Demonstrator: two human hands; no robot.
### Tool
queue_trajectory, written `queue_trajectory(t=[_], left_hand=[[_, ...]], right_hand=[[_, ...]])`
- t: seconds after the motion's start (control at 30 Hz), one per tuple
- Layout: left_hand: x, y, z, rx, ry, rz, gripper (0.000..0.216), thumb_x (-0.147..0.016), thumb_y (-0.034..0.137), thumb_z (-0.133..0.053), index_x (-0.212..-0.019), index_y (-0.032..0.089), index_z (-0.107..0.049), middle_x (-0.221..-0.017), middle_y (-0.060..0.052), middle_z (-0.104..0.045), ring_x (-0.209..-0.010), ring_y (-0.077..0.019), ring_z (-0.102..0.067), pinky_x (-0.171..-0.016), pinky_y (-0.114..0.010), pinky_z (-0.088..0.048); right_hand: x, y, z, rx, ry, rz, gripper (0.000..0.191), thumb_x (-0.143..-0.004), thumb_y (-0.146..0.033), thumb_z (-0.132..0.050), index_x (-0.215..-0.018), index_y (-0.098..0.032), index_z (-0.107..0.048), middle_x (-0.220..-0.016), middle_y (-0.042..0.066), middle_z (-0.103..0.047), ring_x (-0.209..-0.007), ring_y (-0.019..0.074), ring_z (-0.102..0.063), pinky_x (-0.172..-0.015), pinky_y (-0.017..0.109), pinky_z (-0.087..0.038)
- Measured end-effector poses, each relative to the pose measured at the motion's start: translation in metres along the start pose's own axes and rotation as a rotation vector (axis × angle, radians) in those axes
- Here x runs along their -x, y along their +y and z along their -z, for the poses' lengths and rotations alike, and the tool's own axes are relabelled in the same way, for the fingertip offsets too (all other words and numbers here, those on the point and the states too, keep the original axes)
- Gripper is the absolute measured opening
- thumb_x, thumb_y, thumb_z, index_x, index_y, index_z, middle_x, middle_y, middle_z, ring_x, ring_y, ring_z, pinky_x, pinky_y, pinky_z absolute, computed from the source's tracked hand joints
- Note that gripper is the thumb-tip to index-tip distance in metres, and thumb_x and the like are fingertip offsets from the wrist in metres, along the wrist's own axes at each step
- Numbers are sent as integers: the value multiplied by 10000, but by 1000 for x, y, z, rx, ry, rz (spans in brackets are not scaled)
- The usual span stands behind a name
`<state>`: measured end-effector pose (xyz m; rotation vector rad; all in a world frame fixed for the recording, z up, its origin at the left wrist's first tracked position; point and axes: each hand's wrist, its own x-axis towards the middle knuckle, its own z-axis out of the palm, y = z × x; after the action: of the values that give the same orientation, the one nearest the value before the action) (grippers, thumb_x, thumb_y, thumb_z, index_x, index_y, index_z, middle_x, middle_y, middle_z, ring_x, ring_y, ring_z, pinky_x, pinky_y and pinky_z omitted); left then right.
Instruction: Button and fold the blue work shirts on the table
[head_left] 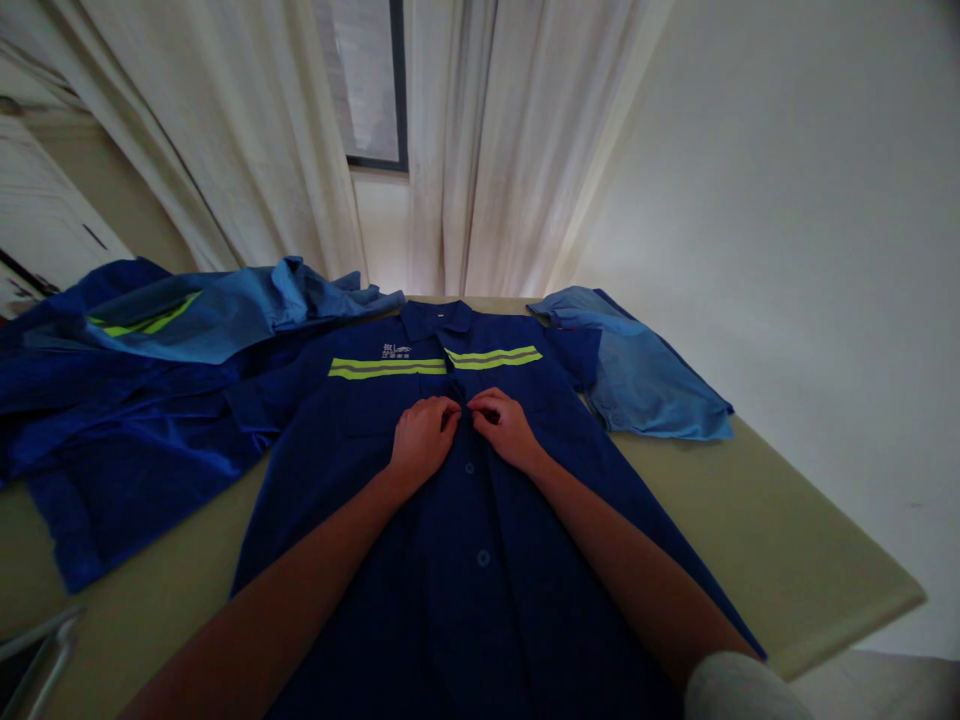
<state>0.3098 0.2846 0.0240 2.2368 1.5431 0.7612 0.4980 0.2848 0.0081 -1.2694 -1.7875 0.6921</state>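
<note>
A dark blue work shirt with yellow-green reflective stripes across the chest lies face up on a pale table, collar away from me. My left hand and my right hand meet at the shirt's button placket just below the stripes. Both hands have their fingers curled and pinched on the placket edges around a button. Two lower buttons show along the placket between my forearms.
A heap of similar blue garments with a reflective stripe covers the table's left side. A lighter blue folded piece lies at the right by the shirt's sleeve. White curtains and a wall stand behind. A metal bar shows at lower left.
</note>
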Motion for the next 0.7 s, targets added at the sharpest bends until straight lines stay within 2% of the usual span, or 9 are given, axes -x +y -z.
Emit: queue_trajectory(t=[0.13, 0.33, 0.47, 0.6, 0.7], left_hand=[[2, 2, -1, -58, 5, -62, 133, -1007, 244, -571, -1013, 240, -703, -1007, -39, -748, -986, -227, -663, -873, -340, -499], [6, 4, -2, -147, 15, -195, 182, -1036, 254, -520, -1024, 233, -701, -1013, -58, -718, -982, -224, -634, -919, -348, -490], [7, 5, 0, -169, -15, -254, 206, -1047, 248, -501, -1028, 221, -704, -1012, -66, -716, -977, -226, -632, -934, -354, -487], [6, 4, -2, -138, 3, -246, 167, -1034, 233, -534, -1017, 218, -699, -1009, -60, -728, -964, -224, -640, -923, -356, -495], [5, 1, -5, -121, 30, -231, 115, -1013, 214, -570, -994, 222, -684, -986, -52, -725, -953, -227, -645, -890, -353, -501]], right_hand=[[0, -2, -1, 4, 27, 0, 140, -881, -173, -640, -950, -175, -761, -1032, 49, -699, -734, 125, -627, -670, 252, -503], [1, -4, -2, 97, 158, -60, 70, -873, -227, -679, -833, -181, -712, -887, 32, -679, -713, 145, -621, -671, 263, -504], [1, -2, -3, 83, 121, -2, 64, -890, -199, -658, -850, -175, -701, -918, 39, -676, -755, 149, -632, -683, 261, -499], [1, 1, -2, 20, 84, 23, 71, -884, -180, -660, -837, -180, -713, -949, 42, -696, -809, 150, -656, -694, 249, -508], [2, 3, -2, -18, 94, 21, 74, -851, -213, -720, -787, -180, -712, -933, 44, -697, -770, 148, -655, -664, 245, -510]])
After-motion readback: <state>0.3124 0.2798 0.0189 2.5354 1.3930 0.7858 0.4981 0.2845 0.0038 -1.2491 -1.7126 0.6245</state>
